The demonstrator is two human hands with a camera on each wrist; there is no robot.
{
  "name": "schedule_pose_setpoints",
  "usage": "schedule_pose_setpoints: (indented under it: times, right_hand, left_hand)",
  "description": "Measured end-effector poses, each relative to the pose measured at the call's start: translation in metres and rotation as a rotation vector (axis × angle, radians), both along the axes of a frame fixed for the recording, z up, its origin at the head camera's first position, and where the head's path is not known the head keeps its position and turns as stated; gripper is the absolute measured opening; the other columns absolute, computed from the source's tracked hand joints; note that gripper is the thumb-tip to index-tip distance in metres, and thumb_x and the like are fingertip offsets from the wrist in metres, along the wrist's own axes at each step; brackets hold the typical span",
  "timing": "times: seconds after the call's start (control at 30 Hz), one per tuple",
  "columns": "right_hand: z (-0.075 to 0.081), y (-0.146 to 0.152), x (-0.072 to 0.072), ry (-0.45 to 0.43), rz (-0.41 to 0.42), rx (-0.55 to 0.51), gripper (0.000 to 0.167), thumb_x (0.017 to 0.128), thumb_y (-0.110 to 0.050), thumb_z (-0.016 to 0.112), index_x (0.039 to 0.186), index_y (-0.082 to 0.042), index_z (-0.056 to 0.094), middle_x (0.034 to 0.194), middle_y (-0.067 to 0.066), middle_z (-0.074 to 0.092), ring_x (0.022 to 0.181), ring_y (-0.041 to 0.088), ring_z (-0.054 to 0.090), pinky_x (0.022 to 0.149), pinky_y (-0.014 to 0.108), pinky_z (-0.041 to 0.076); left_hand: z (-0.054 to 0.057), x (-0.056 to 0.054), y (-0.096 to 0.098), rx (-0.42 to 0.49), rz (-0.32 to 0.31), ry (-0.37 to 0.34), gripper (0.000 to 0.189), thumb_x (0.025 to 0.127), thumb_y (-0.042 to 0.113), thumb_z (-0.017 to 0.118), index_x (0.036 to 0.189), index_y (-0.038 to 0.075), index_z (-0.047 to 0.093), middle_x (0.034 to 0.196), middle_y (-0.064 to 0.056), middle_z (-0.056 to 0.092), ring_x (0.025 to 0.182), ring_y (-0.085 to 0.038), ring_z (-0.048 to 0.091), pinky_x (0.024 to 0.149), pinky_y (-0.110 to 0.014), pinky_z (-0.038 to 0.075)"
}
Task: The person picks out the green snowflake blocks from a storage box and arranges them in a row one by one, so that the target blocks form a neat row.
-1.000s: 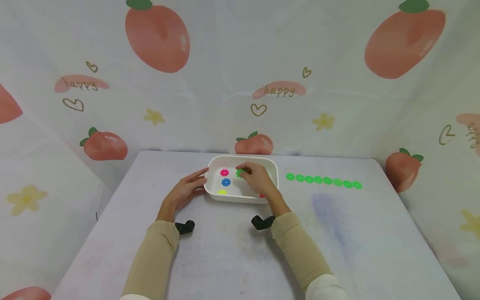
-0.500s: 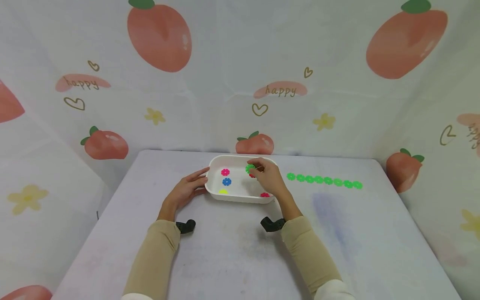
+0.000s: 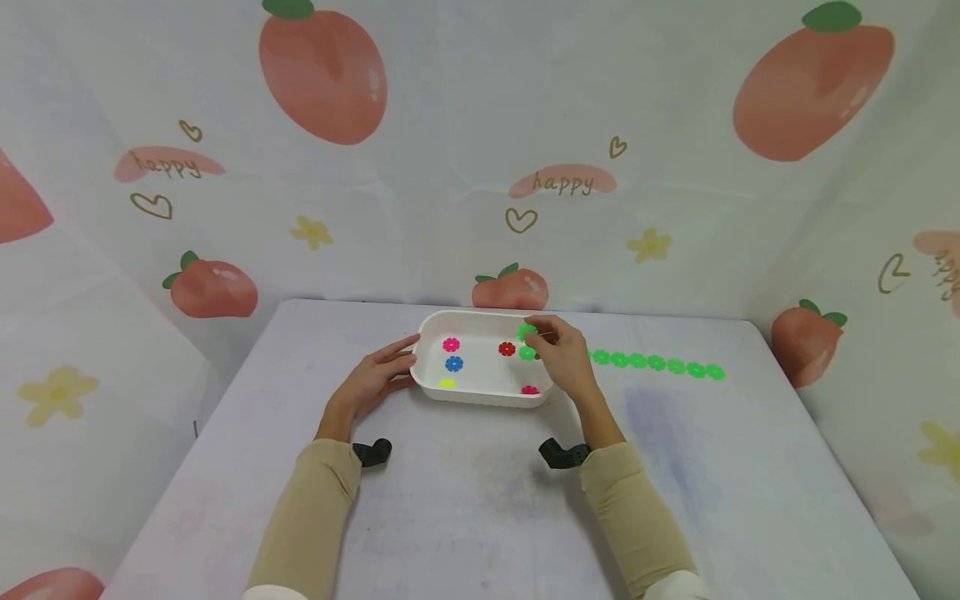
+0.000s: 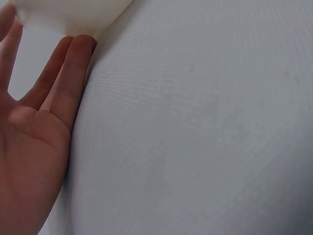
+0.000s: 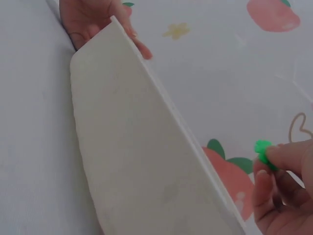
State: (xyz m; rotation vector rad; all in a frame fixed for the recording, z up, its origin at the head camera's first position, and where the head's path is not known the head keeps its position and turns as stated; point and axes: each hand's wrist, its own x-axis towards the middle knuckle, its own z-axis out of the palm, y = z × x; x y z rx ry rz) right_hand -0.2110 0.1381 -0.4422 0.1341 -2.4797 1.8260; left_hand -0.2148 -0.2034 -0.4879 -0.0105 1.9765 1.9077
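A white tray (image 3: 480, 377) stands on the table near the backdrop. My left hand (image 3: 372, 385) rests against its left end with straight fingers; in the left wrist view, the fingertips touch the tray's outer wall. Over the tray's right side, my right hand (image 3: 566, 358) pinches a green flower-shaped plastic disc (image 5: 263, 147) between thumb and fingers, above the rim. Inside the tray lie a pink disc (image 3: 451, 344), a blue disc (image 3: 453, 364), a yellow disc (image 3: 447, 383), a red disc (image 3: 507, 349), another green disc (image 3: 527, 353) and a pinkish-red disc (image 3: 530, 390). Something red is partly hidden by my right hand.
A row of several green discs (image 3: 657, 363) lies on the table (image 3: 480, 517) right of the tray, its left end partly covered by my right hand. A fruit-patterned cloth backdrop (image 3: 435, 150) stands behind the table.
My right hand has lifted the green disc from mid-tray and carried it right, toward the tray's right end. The red and green discs beneath have come into view. My left hand stays put.
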Motion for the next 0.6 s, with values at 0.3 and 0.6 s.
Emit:
schedule_pose_setpoints:
  times: [0.3,0.6]
  right_hand:
    - [-0.009,0.018,0.001,-0.014,-0.185,-0.092,0.031,0.099,-0.025,0.067,0.128,-0.016,0.069,0.116,0.009,0.066,0.102,0.036,0.063,0.075,0.025,0.059]
    - [-0.019,0.036,0.002,0.006,-0.268,-0.14,0.033,0.099,-0.024,0.067,0.13,-0.011,0.068,0.109,0.001,0.066,0.091,0.013,0.063,0.069,0.016,0.054]
  left_hand:
    - [-0.001,0.0,0.001,0.001,-0.007,0.0,0.058,0.102,0.028,0.063,0.157,0.026,0.042,0.157,-0.015,0.047,0.121,-0.012,0.062,0.113,-0.039,0.05]
    - [-0.002,0.0,-0.001,-0.007,-0.001,0.003,0.057,0.103,0.028,0.061,0.157,0.027,0.042,0.157,-0.015,0.047,0.122,-0.013,0.061,0.111,-0.035,0.052]
